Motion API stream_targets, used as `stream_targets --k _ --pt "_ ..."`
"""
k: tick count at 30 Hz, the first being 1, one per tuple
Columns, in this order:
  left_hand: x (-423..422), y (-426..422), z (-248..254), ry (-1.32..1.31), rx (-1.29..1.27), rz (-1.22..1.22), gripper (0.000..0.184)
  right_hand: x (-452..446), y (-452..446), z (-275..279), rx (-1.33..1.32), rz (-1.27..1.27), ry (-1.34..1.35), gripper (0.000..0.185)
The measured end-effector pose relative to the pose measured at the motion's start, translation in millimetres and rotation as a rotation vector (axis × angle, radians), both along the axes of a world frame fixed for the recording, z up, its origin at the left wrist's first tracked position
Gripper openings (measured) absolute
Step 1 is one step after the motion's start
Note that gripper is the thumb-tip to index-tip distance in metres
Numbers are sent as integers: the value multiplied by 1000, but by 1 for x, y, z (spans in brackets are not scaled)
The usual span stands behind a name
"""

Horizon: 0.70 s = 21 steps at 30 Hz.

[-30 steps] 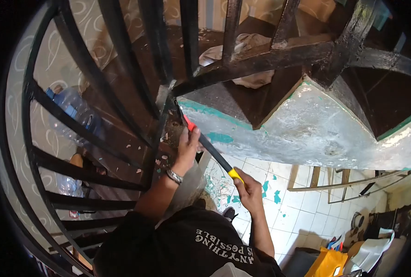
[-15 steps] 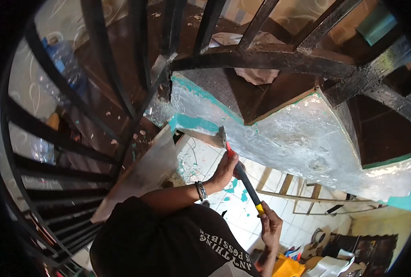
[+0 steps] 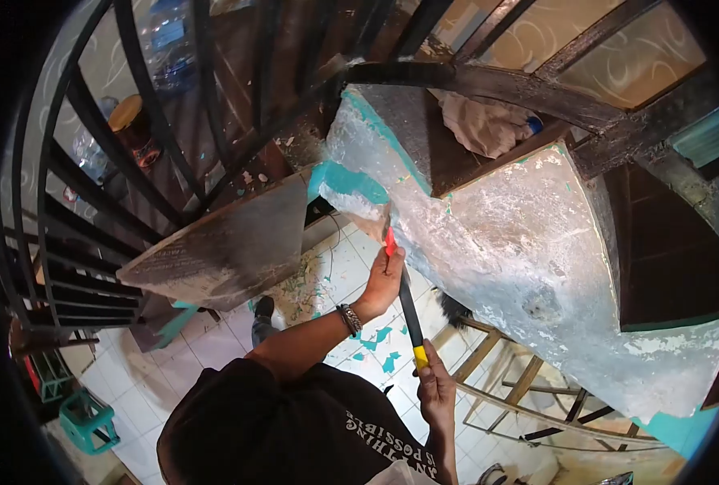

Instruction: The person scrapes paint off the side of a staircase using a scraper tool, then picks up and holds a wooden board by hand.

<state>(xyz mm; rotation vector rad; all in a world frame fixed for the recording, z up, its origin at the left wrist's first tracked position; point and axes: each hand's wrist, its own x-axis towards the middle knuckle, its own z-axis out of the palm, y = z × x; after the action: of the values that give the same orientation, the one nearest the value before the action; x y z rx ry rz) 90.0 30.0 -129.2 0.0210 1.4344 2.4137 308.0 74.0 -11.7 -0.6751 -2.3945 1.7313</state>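
Note:
My left hand [image 3: 381, 283] is wrapped round the upper part of a long-handled scraper [image 3: 409, 303], just below its red neck. My right hand [image 3: 436, 388] grips the lower end of the black handle by the yellow band. The scraper's thin blade, seen edge-on, meets the grey stair side [image 3: 497, 234] near its lower edge; whether it presses on it I cannot tell. Just up and left of the blade is a patch of teal paint [image 3: 351, 184]. A thin teal strip also runs along the upper edge of the stair side. My left wrist wears a bracelet [image 3: 349, 319].
Dark metal railing bars [image 3: 149, 137] curve round the left and top. Brown cloth [image 3: 489, 125] lies on a step. Teal paint flakes [image 3: 389, 361] litter the white tiles below, near a wooden ladder-like frame [image 3: 525, 380]. A green stool [image 3: 89, 420] stands lower left.
The view has shifted, showing more floor at the left. The scraper handle is now steeper, and its blade sits lower relative to the teal patch. Both hands keep their hold.

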Motion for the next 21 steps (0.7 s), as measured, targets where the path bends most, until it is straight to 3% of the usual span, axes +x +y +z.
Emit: stream_targets --k 4,10,12,16,21 --pt "1 8 0 56 -16 100 29 -2 11 -10 34 29 1 49" --pt "2 3 -1 17 -99 17 30 -5 3 -4 95 43 -18 44" --pt "0 3 -6 -2 -85 -13 32 -4 -3 0 -74 -43 -60 44" --pt "-6 -2 -2 -28 -45 -10 32 -12 1 3 -109 -54 -74 45" --pt "-8 2 -14 37 -91 4 26 -10 -3 -6 -20 -47 -75 43"
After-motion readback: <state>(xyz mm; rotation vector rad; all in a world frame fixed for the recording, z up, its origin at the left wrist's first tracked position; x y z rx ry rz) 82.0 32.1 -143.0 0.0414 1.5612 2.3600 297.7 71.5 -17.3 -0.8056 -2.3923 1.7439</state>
